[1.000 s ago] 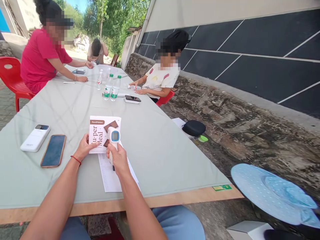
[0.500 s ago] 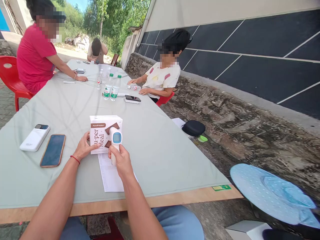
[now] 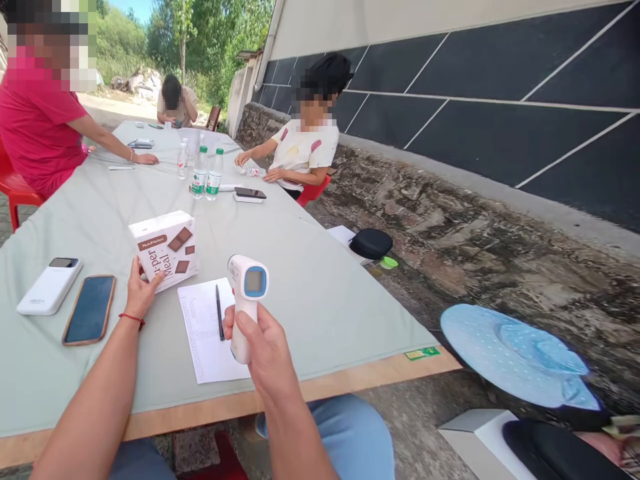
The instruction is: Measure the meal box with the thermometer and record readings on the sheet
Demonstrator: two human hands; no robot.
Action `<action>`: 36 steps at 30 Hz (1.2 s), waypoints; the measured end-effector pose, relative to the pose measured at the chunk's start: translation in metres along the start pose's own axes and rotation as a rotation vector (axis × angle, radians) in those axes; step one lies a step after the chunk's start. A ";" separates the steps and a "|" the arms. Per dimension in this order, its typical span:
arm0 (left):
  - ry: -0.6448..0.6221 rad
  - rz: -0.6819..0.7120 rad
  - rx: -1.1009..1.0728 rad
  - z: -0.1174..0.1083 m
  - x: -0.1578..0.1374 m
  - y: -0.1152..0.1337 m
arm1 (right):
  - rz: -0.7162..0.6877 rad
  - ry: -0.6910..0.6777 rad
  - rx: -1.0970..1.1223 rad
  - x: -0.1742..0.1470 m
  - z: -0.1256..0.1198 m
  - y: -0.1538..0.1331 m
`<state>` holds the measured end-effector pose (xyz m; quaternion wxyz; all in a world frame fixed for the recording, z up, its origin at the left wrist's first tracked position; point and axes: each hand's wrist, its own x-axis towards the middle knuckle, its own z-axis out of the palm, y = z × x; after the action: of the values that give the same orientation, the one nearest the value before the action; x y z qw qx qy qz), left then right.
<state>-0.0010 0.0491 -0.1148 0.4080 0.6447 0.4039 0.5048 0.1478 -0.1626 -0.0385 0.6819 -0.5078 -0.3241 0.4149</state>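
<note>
My left hand (image 3: 144, 288) grips the lower left of a white NutriMotion box (image 3: 173, 248) printed with chocolate pieces; the box is tilted over the table. In my right hand (image 3: 265, 340) is a white infrared thermometer (image 3: 247, 300), held by its handle, its blue-rimmed display turned towards me. Whether a finger presses its trigger is hidden. Beneath and left of the thermometer lies a sheet of paper (image 3: 200, 347) with writing, and a black pen (image 3: 219, 313) rests on it. Left of my left hand are a phone (image 3: 90, 310) and a white power bank (image 3: 50, 287).
Two green-capped water bottles (image 3: 214, 177) stand farther up the cloth-covered table (image 3: 330, 320), near another phone (image 3: 250, 193). Several people sit around the table. A blue sun hat (image 3: 510, 360), a black case (image 3: 371, 244) and a white box (image 3: 475, 427) are off its right side.
The thermometer has come away from the box, towards me and to the right. My left hand has shifted the box left and tilted it. The pen on the paper is now visible.
</note>
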 end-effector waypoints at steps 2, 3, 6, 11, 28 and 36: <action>0.009 0.022 0.059 -0.001 0.003 -0.006 | -0.030 -0.031 -0.026 -0.008 0.003 -0.007; 0.030 0.027 0.100 -0.002 0.004 -0.010 | -0.040 -0.042 -0.033 -0.012 0.004 -0.011; 0.127 -0.004 0.180 -0.004 0.008 -0.022 | -0.046 -0.070 -0.039 -0.023 0.006 -0.020; 0.173 -0.124 0.183 -0.005 0.010 -0.028 | -0.061 -0.068 -0.079 -0.025 -0.003 -0.019; -0.570 0.133 0.763 0.031 -0.036 0.000 | -0.209 0.237 -1.369 0.068 -0.110 0.085; -0.697 0.135 0.768 0.031 -0.044 -0.007 | -0.019 -0.168 -1.307 0.097 -0.029 0.089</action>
<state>0.0210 0.0070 -0.1406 0.2191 0.9021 0.3579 0.1011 0.1956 -0.0755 -0.1301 0.2090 -0.7804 -0.5658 0.1648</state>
